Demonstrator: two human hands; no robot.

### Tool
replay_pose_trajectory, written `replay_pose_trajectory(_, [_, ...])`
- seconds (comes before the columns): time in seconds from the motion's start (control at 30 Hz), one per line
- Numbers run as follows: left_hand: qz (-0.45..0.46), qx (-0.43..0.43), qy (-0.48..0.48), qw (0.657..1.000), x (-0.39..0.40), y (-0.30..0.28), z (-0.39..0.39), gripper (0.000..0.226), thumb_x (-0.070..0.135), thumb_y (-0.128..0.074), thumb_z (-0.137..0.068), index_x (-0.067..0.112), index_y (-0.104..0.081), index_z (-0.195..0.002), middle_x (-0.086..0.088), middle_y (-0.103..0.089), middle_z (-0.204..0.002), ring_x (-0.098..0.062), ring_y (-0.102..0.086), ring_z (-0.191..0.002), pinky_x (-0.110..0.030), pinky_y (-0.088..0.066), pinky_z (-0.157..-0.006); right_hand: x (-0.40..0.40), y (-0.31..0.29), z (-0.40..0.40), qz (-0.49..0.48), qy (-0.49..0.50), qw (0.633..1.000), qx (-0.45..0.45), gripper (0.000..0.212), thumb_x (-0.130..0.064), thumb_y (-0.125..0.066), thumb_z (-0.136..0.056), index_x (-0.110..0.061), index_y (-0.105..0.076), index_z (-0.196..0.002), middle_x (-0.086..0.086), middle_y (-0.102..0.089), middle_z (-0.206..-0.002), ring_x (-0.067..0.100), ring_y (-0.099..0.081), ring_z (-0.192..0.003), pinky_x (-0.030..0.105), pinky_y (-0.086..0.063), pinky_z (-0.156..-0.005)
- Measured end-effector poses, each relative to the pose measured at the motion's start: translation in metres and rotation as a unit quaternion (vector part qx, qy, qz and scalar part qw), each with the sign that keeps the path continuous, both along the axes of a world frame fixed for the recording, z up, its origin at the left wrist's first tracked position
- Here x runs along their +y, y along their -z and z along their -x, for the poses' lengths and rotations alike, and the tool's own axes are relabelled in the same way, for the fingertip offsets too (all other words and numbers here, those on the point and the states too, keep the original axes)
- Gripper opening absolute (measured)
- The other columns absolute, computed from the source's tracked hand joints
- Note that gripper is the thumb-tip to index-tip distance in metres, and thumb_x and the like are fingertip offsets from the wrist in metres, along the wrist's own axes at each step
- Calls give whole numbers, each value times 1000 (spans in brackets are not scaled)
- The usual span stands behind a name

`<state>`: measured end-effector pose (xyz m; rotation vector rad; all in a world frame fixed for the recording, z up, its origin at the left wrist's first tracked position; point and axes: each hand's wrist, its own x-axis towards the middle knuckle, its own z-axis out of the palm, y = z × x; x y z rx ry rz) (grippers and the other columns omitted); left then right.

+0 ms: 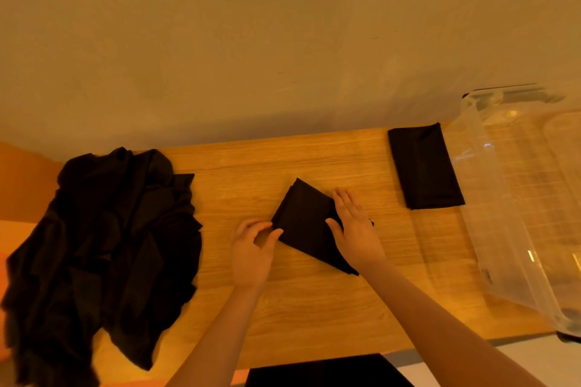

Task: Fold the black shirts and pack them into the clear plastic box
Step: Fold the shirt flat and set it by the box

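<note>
Both bare forearms are extended forward from the lower edge. The left hand (251, 253) is curled, thumb and fingers pinched together. The right hand (355, 229) is laid flat, palm down, fingers straight and spread.

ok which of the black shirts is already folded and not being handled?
The folded shirt lying beside the clear plastic box, a flat rectangle nobody touches. The shirt in the middle is under both hands, and the pile on the left is crumpled.
</note>
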<state>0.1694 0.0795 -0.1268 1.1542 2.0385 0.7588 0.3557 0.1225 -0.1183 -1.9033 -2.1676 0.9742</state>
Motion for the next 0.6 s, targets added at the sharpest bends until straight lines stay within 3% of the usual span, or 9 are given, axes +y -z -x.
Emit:
replay_pose_trajectory(0.2, [-12, 21, 35, 999, 5, 4, 0, 9, 24, -73, -77, 19, -67, -78, 9, -50, -106, -11, -45, -109, -29, -41, -92, 1, 1, 0, -9, -7, 1000, -2, 55, -32, -34, -100, -19, -11, -148, -2, -8, -157, 5, 5, -141, 22, -1, -114])
replay_pose_trajectory(0.3, [-29, -23, 55, 998, 12, -2, 0, 24, 15, -70, -80, 27, -55, -67, 11, -53, -110, -7, -48, -108, -23, -40, -90, 2, 0, -2, 3, -9, 1000, 8, 56, -33, -34, -100, -19, -10, -149, -3, -7, -157, -1, 8, -135, 22, -2, -114])
replay_pose_trajectory(0.43, [8, -85, 39, 996, 17, -14, -1, 24, 12, -64, -86, 26, -55, -69, 18, -57, -94, 8, -51, -87, -3, -37, -73, 4, -3, -2, 11, -2, 1000, 23, 56, -32, -35, -99, -19, -12, -148, -2, -9, -157, 6, 2, -142, 23, -5, -115])
replay_pose_trajectory(0.53, [2, -89, 23, 996, 16, -13, -2, 22, 13, -63, -86, 23, -55, -68, 9, -57, -74, 0, -51, -71, -11, -39, -65, 4, -2, -2, 8, -16, 1000, 5, 56, -33, -34, -100, -19, -11, -149, -2, -7, -157, 6, 6, -141, 25, -4, -116])
replay_pose_trajectory(0.6, [13, -87, 17, 996, 15, -13, -3, 20, 15, -62, -87, 21, -55, -69, 4, -56, -72, -6, -51, -69, -15, -39, -63, 3, 0, -3, 3, -44, 999, -29, 57, -35, -31, -100, -18, -6, -149, -2, -3, -157, 2, 12, -136, 24, 2, -115])
